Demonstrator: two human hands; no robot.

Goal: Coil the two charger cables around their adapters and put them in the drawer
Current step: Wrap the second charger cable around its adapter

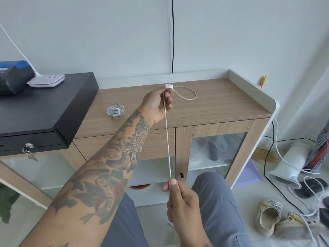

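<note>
A pale room with a white wall; a wooden desk (222, 104) stands against it, a closed drawer (156, 145) under its top. Nearest the camera, the right hand (181, 198) pinches the white cable (168, 139) between thumb and fingers, pulling it taut. Further up the cable, the left hand (156, 104) grips it, with the white adapter (168, 86) at its fingertips above the desk. Beyond the adapter, a slack loop of cable lies on the desk. Left of that hand sits the coiled charger (115, 111), already wound. The likely risk: too much tension could jerk the adapter from the fingertips, or the loose loop could tangle into the windings and leave a messy coil.
</note>
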